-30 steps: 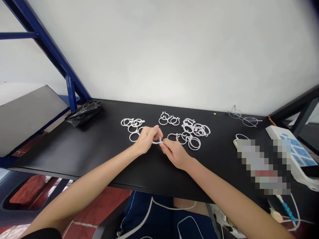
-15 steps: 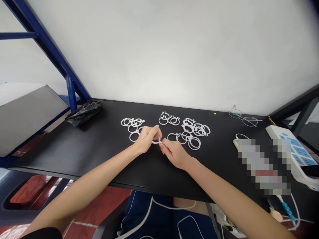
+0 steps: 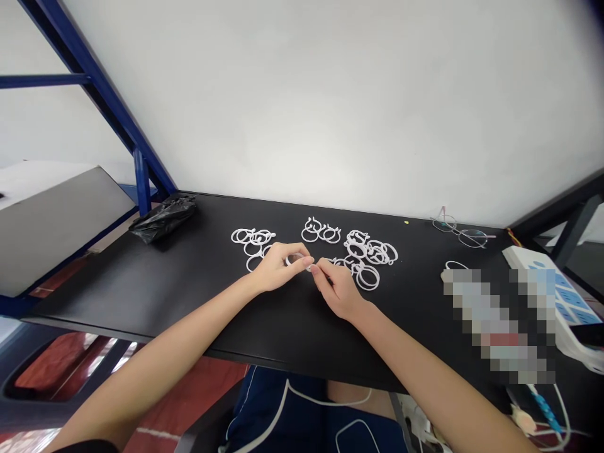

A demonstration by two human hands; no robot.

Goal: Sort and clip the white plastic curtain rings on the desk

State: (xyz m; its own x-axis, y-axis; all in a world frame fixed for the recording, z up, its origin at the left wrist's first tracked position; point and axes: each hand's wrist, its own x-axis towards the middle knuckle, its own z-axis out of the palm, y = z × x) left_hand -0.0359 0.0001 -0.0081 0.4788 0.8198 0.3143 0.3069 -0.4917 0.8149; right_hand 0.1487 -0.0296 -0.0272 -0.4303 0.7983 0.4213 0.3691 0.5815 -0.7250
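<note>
Between my hands, above the middle of the black desk, is a white plastic curtain ring [image 3: 291, 258]. My left hand [image 3: 278, 267] is closed on it, with fingers and thumb pinching its side. The thumb and fingers of my right hand [image 3: 338, 290] pinch the ring's right end, where its clasp is mostly hidden by the fingertips. Several similar rings [image 3: 255, 236] lie in a group beyond my left hand. Another small group of rings [image 3: 321, 231] with parted ends lies farther back. To the right is a larger overlapping pile of rings [image 3: 369, 246], partly behind my right hand.
A crumpled black plastic bag [image 3: 163, 218] lies at the desk's [image 3: 141, 283] back left. Eyeglasses [image 3: 457, 231] rest at the back right. A blurred-out object [image 3: 495, 327] and a white power strip [image 3: 542, 270] with cables are on the right. A blue metal frame [image 3: 117, 126] rises at left.
My left thumb has come down toward the ring's right end, and my fingers now arch over the ring. My right hand has shifted slightly right. The view has tilted a little.
</note>
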